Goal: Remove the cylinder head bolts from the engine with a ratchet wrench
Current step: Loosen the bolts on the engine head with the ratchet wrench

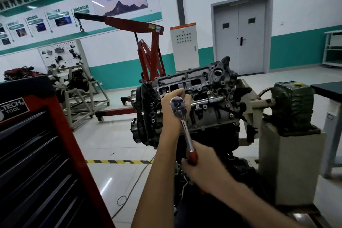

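Observation:
The engine (203,87) hangs on a stand, tilted so its grey cylinder head faces me. A chrome ratchet wrench (178,106) with a long extension bar (209,100) reaches into a hole in the head. My left hand (174,102) wraps around the ratchet's head where the extension joins it. My right hand (201,164) grips the red handle (192,155) lower down. The bolt itself is hidden inside the head.
A red and black tool cabinet (37,153) stands close at my left. The stand's gearbox (292,105) and grey pedestal (288,163) are at the right. A red engine hoist (146,50) stands behind the engine. A cable lies on the floor (129,187).

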Available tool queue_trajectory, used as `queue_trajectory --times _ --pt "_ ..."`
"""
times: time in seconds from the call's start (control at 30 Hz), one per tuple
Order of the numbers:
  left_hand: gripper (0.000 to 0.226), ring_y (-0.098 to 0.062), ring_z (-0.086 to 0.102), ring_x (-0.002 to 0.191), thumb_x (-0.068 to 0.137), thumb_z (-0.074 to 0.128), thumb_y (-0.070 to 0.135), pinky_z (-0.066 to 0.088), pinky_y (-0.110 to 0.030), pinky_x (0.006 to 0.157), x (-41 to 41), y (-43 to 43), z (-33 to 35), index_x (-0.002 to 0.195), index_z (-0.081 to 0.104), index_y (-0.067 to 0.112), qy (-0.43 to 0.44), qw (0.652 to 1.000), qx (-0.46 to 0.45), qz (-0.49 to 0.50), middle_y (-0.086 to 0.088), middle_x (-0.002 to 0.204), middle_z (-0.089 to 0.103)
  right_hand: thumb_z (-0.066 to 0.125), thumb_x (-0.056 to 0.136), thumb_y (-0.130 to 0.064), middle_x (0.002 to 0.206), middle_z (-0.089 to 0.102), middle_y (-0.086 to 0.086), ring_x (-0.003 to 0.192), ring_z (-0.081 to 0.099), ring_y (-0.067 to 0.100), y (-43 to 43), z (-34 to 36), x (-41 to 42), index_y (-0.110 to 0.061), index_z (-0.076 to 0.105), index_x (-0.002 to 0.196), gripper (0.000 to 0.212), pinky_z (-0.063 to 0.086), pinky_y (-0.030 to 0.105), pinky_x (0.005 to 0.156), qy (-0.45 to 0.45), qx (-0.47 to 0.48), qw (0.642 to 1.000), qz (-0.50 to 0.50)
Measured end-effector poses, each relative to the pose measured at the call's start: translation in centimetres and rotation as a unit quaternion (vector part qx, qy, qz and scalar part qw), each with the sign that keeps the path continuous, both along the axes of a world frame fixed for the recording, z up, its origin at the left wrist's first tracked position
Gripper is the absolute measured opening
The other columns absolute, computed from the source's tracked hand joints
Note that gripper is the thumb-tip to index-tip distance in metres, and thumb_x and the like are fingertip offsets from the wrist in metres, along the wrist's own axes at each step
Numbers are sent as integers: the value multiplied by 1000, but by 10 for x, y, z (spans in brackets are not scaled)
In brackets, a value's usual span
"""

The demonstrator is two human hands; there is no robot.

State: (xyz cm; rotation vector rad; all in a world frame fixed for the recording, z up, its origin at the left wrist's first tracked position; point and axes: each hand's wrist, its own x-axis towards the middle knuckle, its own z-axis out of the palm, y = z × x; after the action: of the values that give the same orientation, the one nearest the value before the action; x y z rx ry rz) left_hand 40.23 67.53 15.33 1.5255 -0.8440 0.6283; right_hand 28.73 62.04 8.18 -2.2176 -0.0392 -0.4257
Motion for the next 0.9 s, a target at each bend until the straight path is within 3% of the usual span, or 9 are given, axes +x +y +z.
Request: queue_trajectory --times 0.1,0.17,0.27,0.4,0.5,0.63,0.73,0.8,0.9 --pt "55 -2 24 44 81 56 -11 21 -14 48 2 3 -1 52 26 25 -6 1000 9 5 12 42 28 55 72 -13 64 56 0 50 58 14 9 -3 1 -31 46 69 20 50 28 50 -19 48 998 33" --pt "54 -1 25 45 82 56 -11 23 -19 49 5 11 -1 52 29 24 -7 1000 26 -6 13 44 28 55 73 -21 68 54 0 62 58 25 -18 12 -1 -30 43 72 16 49 30 58 -13 -91 996 6" --pt "43 -3 25 50 82 56 -8 21 -21 50 4 18 2 55 31 15 -26 997 64 -39 6 52 27 53 82 -24 64 48 -8 57 52 15 -72 58 -2 -26 42 82 11 46 24 57 -59 -343 936 -55" --pt "35 -10 25 52 78 53 -4 20 -27 52 -1 11 9 52 33 7 -48 992 108 -40 -5 51 29 53 83 -19 60 47 -6 57 53 16 -106 106 -1 -20 46 86 8 42 28 57 -152 -440 875 -133" --pt "37 -15 22 54 78 52 0 17 -29 54 1 6 3 52 28 15 -27 998 56 -32 -4 52 25 53 86 -18 60 48 -7 55 54 11 -93 78 -4 -21 45 87 8 49 26 56 -120 -380 906 -144" --pt "50 -14 25 51 84 57 -8 22 -28 54 4 1 2 53 30 21 11 1000 16 -17 4 51 27 57 81 -22 61 53 0 55 54 21 -35 16 -8 -27 37 69 24 51 35 58 -50 -132 988 -63" --pt "50 -7 25 50 86 57 -5 24 -23 52 3 2 -1 54 30 22 -1 1000 18 -12 11 50 29 60 80 -14 54 51 -6 44 53 9 2 1 -8 -32 42 65 30 43 18 45 -24 58 996 63" --pt "51 -2 26 47 85 58 -5 25 -19 51 4 6 -2 54 32 27 -5 1000 20 -19 12 45 31 59 80 -15 55 52 -9 44 54 8 -6 6 -7 -36 44 66 30 44 19 46 -24 15 998 62" --pt "49 -4 25 48 81 55 -11 23 -22 49 3 12 2 53 31 21 -15 998 62 -29 12 48 29 55 80 -23 65 51 -4 55 54 18 -53 36 -8 -25 42 76 15 46 29 56 -23 -200 980 -10"
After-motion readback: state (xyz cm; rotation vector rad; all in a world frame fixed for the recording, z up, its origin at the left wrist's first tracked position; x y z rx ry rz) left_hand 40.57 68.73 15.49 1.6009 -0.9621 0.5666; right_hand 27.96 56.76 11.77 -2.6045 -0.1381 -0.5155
